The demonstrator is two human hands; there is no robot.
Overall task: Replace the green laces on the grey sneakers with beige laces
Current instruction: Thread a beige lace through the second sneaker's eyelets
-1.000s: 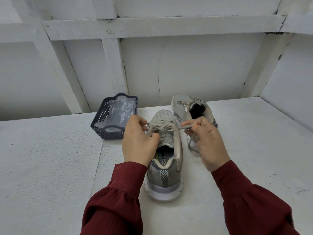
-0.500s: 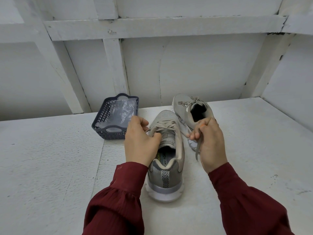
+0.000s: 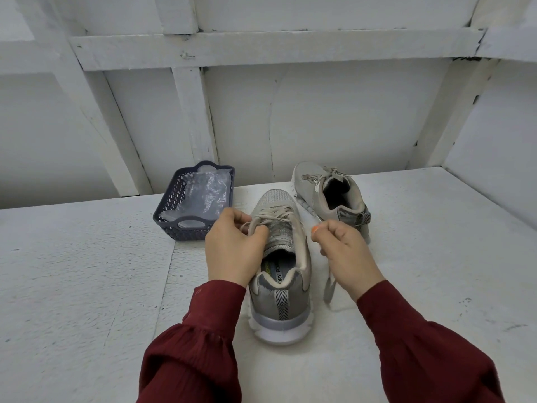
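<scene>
Landmark: the near sneaker (image 3: 280, 286), grey, upright on the white table (image 3: 87, 286), heel toward the viewer and toe toward the back wall. Across its upper eyelets, a beige lace (image 3: 273, 213), crossed in several rows. At the left edge of those eyelets, the left hand (image 3: 232, 251), fingers curled, pinching a piece of that lace, with the thumb lying over the tongue. Just right of the sneaker, level with its tongue and clear of it, the right hand (image 3: 343, 251), clenched round a beige lace end, thumb tip pressed to the forefinger. Below that fist, a loose strand hanging to the table beside the sneaker's heel; no telling whether this strand runs to the eyelets. Behind the near sneaker and to its right, close but apart, the far sneaker (image 3: 328, 193), also grey, tilted with its sole edge showing, laced in beige. Behind and left of the near sneaker, a dark blue lattice basket (image 3: 186, 228) with a crumpled clear plastic bag (image 3: 206, 190) inside. On either side of the sneaker's heel, dark red sleeves (image 3: 209, 330).
</scene>
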